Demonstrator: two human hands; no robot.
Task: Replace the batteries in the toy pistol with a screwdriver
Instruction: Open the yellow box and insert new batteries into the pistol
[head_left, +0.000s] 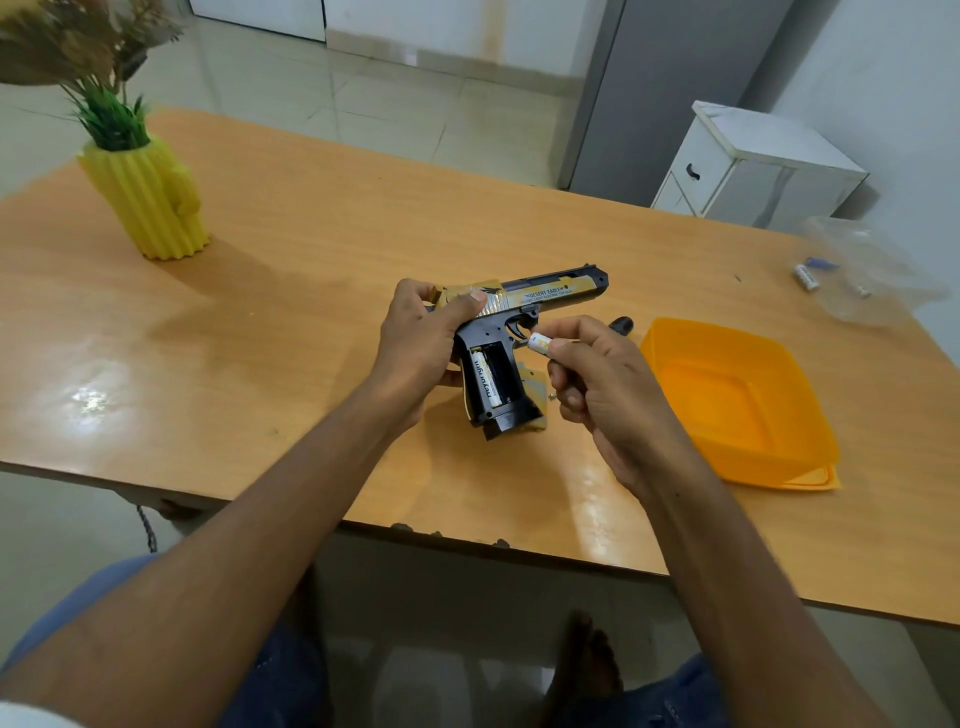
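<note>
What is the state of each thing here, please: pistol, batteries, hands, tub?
Toy pistol: held up, grip compartment open, cover off.
Battery in grip: seated in one slot; the slot beside it is empty.
Second battery: pinched in right hand, not yet inserted.
Left hand: grips the pistol's rear.
Right hand: holds the second battery.
Orange tub: open, empty.

Both forearms are bare from the elbow down, with no watch, ring or bracelet on the left hand (415, 343) or the right hand (602, 384). Blue denim covers the legs, a white patch shows at the lower left edge, and a foot is bare.
</note>
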